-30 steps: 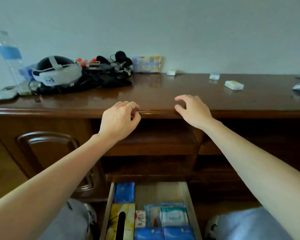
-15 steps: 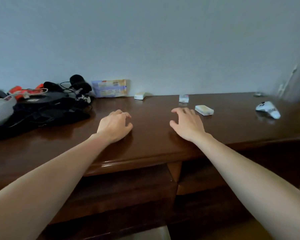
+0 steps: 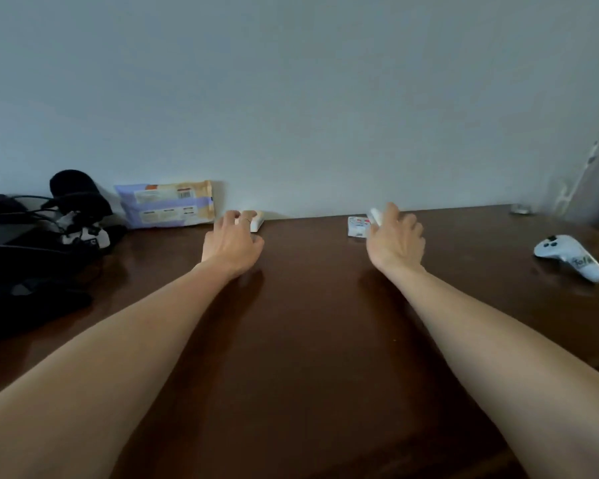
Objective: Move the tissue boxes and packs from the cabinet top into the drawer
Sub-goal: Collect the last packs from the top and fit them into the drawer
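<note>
Hands reach far across the brown tabletop toward the wall. Left hand curls its grip on a small white pack right by the wall. Right hand holds another white pack, beside a little printed pack. A big purple pack leans on the wall, left of both hands. Bare wood lies between the arms.

On the cabinet top: three small tissue packs, one large pack, one white controller.
</note>
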`<action>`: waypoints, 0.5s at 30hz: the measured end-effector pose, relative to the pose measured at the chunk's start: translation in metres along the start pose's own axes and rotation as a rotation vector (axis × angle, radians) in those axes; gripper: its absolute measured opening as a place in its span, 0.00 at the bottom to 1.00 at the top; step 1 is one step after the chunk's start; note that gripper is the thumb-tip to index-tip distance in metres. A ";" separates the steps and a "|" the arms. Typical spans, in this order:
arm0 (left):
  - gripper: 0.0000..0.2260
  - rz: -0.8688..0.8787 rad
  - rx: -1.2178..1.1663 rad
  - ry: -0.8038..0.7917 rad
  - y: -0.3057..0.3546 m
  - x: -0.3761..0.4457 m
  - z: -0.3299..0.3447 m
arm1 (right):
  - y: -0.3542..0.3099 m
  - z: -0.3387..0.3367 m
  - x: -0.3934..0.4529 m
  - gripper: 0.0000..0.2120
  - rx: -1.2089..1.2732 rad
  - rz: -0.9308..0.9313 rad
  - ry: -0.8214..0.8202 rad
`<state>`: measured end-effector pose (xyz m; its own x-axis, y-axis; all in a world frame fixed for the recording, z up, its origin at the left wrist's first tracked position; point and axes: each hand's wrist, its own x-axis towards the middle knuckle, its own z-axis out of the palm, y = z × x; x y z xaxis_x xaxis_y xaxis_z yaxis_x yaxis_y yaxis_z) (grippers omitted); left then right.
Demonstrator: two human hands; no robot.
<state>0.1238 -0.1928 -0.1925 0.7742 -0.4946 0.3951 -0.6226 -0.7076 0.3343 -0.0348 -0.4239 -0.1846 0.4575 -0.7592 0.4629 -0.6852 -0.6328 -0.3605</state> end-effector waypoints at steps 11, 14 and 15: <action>0.20 0.039 0.144 -0.088 -0.006 0.071 0.052 | -0.040 0.078 0.060 0.23 -0.067 -0.153 -0.412; 0.17 0.075 0.090 -0.081 -0.002 0.050 0.037 | -0.044 0.059 0.039 0.19 -0.039 -0.220 -0.399; 0.16 0.089 0.090 -0.089 0.001 0.038 0.031 | -0.045 0.052 0.028 0.19 -0.032 -0.242 -0.414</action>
<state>0.1562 -0.2284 -0.2039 0.7259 -0.5976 0.3406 -0.6797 -0.6992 0.2217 0.0378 -0.4247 -0.1974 0.7887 -0.5918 0.1664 -0.5455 -0.7985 -0.2544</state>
